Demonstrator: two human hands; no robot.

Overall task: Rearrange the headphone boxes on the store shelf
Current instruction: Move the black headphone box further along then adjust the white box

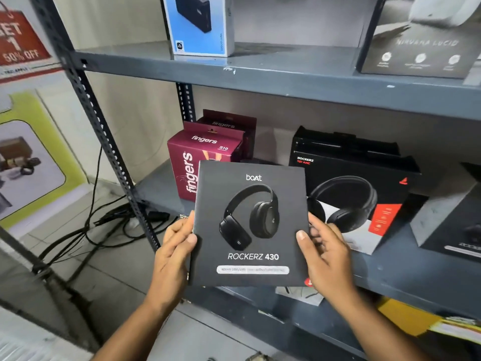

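I hold a dark grey boAt Rockerz 430 headphone box [251, 225] upright in front of the middle shelf [406, 267], its printed face towards me. My left hand [174, 246] grips its left edge and my right hand [325, 254] grips its right edge. Behind it on the shelf stand a maroon Fingers S10 box [200, 152] at the left, with a second maroon box [229, 121] behind that. A black Rockerz ANC headphone box [351, 188] stands at the right, partly hidden by the held box.
Another dark box [453, 225] sits at the far right of the middle shelf. The upper shelf [260, 71] carries a blue-and-white box [200, 24] and a grey Nirvana Lucid box [424, 40]. Black cables [99, 222] lie on the floor left of the perforated rack post [104, 131].
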